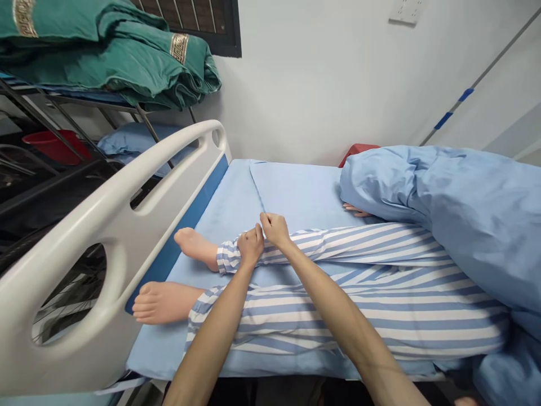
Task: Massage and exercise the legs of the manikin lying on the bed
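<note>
A manikin in blue-and-white striped trousers (pixel 380 293) lies on a bed with a light-blue sheet (pixel 296 186). Its bare feet, the far one (pixel 194 245) and the near one (pixel 167 303), point left. My left hand (pixel 251 246) is closed in a fist over the far lower leg; what it grips is hidden. Close beside it, my right hand (pixel 274 228) is also closed, above the same leg. A thin blue strap (pixel 257 189) runs from the wall side of the bed to my right hand. My forearms cross above the near leg.
A white footboard (pixel 169 163) stands at the left. The light-blue quilt (pixel 422 175) is bunched at the right, with the manikin's hand (pixel 357 210) showing under it. Green bedding (pixel 127 62) lies on a rack beyond the footboard. A red basin (pixel 57 145) is below.
</note>
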A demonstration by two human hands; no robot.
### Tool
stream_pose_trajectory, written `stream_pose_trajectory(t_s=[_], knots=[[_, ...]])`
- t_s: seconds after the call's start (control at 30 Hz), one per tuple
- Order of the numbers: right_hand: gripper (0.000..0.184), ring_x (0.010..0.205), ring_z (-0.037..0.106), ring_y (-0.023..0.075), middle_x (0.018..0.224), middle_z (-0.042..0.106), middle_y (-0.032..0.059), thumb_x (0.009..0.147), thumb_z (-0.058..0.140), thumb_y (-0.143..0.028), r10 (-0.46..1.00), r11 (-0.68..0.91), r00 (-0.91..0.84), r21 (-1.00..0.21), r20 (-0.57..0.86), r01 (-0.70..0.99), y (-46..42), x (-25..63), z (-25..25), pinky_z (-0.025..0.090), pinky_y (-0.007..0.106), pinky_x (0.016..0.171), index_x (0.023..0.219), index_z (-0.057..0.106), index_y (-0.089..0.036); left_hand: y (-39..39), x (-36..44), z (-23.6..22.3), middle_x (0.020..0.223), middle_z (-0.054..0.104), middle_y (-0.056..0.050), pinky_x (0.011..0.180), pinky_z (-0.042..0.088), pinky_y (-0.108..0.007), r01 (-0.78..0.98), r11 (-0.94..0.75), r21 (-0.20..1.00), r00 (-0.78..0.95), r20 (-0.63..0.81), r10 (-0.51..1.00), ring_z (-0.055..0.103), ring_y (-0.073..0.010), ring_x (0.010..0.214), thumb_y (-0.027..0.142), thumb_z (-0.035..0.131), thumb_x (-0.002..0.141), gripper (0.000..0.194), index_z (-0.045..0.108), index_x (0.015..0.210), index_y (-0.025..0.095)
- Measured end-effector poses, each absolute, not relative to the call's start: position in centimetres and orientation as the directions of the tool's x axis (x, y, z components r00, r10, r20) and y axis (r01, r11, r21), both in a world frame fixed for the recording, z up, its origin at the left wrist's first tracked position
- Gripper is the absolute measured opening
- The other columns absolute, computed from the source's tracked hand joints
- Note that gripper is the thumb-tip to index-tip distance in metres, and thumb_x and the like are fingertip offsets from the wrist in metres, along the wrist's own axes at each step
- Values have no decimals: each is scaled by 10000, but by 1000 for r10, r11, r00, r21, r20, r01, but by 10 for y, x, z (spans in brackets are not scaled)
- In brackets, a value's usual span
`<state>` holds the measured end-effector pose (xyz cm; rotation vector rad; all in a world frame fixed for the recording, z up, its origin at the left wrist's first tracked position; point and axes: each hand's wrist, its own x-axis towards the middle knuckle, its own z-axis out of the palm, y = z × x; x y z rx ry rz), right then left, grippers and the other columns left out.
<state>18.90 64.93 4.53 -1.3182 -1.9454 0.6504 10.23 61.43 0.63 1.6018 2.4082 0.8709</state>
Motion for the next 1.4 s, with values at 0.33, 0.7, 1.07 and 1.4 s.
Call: stream_pose_trajectory(t_s=[0.33, 0.7, 1.07, 1.4], knots=[[442, 537, 328, 94, 508, 325, -43, 896, 349, -446, 952, 289, -189, -913, 241, 289, 658, 211, 10, 262, 224, 542, 531, 329, -198, 623, 120, 33, 479, 479, -21, 558, 263, -260, 618, 83, 781, -445, 261, 857, 388, -105, 504, 385, 319, 935, 533, 470, 473, 167], [383, 522, 292, 81, 498, 267, -52, 822, 405, -406, 984, 158, -119, -965, 135, 209, 674, 218, 32, 264, 214, 490, 516, 289, -207, 632, 160, 15, 668, 653, -107, 609, 279, -273, 639, 178, 748, -464, 190, 865, 528, -145, 620, 300, 277, 963, 506, 627, 631, 145], [412, 556, 329, 87, 519, 361, -43, 914, 380, -359, 933, 357, -224, -786, 280, 505, 657, 252, 25, 234, 222, 561, 544, 379, -178, 633, 158, 8, 555, 557, -52, 596, 238, -283, 664, 130, 736, -425, 228, 876, 438, -125, 569, 351, 325, 951, 507, 554, 541, 158], [436, 545, 304, 90, 534, 309, -44, 864, 355, -502, 962, 263, -100, -959, 253, 108, 667, 258, 12, 264, 227, 531, 550, 325, -200, 649, 192, 45, 457, 372, 8, 525, 251, -255, 466, 80, 881, -559, 223, 798, 321, -91, 484, 361, 299, 935, 499, 341, 469, 189]])
